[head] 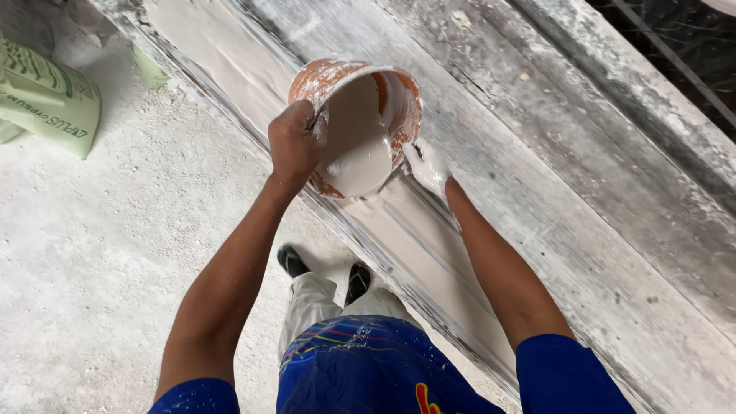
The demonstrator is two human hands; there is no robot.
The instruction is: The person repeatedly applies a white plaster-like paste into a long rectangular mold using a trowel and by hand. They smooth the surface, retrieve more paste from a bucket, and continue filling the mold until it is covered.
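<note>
An orange bucket (pixel 333 77), smeared with white plaster, is tipped toward me over a long narrow mould (pixel 429 253). Wet grey-white plaster (pixel 360 153) fills its lower side and runs out over the rim into the mould. My left hand (pixel 295 142) grips the bucket's rim on the left. On the right, my plaster-coated right hand (pixel 428 165) holds the rim from below. The mould runs diagonally from the upper left to the lower right and holds a smooth layer of plaster.
A green and white sack (pixel 47 100) lies on the dusty white floor (pixel 115 253) at the upper left. A wide plaster-crusted workbench (pixel 583 176) runs beside the mould. My shoes (pixel 291 261) stand close against the mould's near edge.
</note>
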